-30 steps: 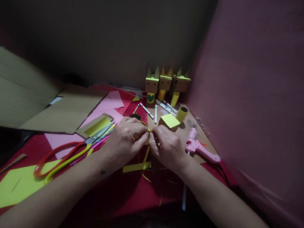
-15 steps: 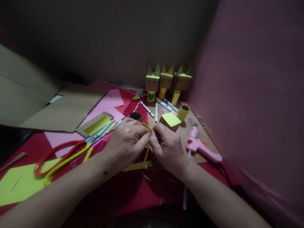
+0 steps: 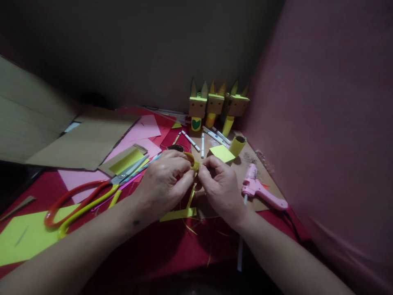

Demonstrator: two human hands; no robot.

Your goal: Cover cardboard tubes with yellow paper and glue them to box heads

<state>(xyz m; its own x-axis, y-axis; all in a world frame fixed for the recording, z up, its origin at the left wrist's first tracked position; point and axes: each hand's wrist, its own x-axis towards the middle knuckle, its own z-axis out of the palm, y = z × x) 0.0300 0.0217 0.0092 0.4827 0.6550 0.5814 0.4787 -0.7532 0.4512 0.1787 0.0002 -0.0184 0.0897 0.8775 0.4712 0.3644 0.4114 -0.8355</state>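
Both hands meet over the middle of the table. My left hand [image 3: 168, 174] is closed on a curled yellow paper strip [image 3: 194, 164], which shows as a loop above the thumb. Close to it, my right hand [image 3: 219, 180] pinches thumb and forefinger together at the end of the strip. The fingers hide much of the strip. Just behind my left hand stands a cardboard tube [image 3: 175, 148], partly hidden. Yellow paper scraps [image 3: 178, 214] lie below the hands. Right of them sits a small box with a yellow top [image 3: 221, 153].
Scissors [image 3: 114, 186] with red and yellow handles lie left, beside coloured paper and cardboard [image 3: 86, 139]. A pink glue gun [image 3: 260, 190] lies right, its cord trailing. A yellow tube [image 3: 237, 145], several markers [image 3: 190, 141] and three box-headed figures [image 3: 198, 107] stand or lie behind.
My right hand has moved slightly right, opening a small gap between the hands. More of the curled yellow strip shows, and my left hand now covers more of the cardboard tube.
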